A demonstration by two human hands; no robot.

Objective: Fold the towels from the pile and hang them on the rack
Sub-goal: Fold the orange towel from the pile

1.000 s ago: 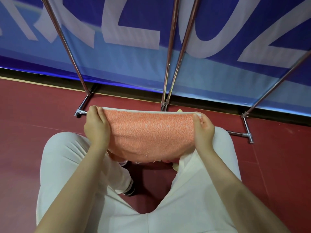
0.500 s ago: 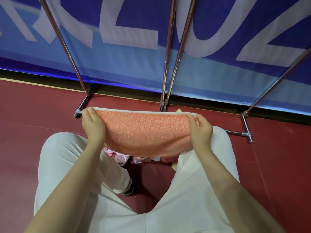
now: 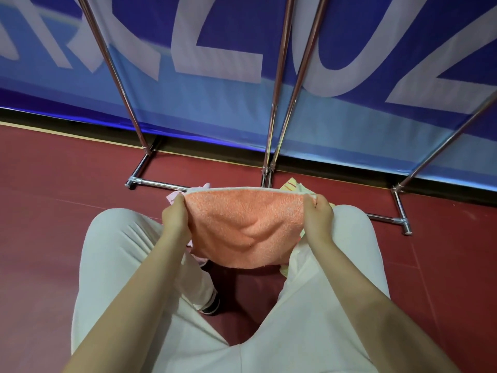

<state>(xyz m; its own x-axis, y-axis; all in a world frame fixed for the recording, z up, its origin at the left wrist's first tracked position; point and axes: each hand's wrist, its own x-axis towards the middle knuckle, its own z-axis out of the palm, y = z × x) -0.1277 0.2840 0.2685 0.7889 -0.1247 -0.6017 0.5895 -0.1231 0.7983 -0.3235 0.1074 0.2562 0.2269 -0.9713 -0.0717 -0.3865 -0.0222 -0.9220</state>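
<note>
A folded orange towel (image 3: 242, 227) hangs slack between my two hands above my knees. My left hand (image 3: 176, 219) pinches its upper left corner and my right hand (image 3: 318, 218) pinches its upper right corner. The towel sags and creases in the middle. Beneath it lies the pile: a pink towel (image 3: 174, 196) shows at the left and a yellow-striped one (image 3: 294, 187) at the right, most of both hidden. The chrome rack (image 3: 277, 84) rises in front of me, its poles and floor bars (image 3: 158, 184) bare.
I crouch on a dark red floor (image 3: 53, 205), white trousers (image 3: 115, 254) and a dark shoe (image 3: 212, 305) below. A blue banner (image 3: 215, 103) with large white letters stands behind the rack. The rack's right foot (image 3: 402, 220) juts out on the floor.
My hands have come closer together, so the towel went from taut to slack and sagging. The pile's pink and yellow towels now show beside it.
</note>
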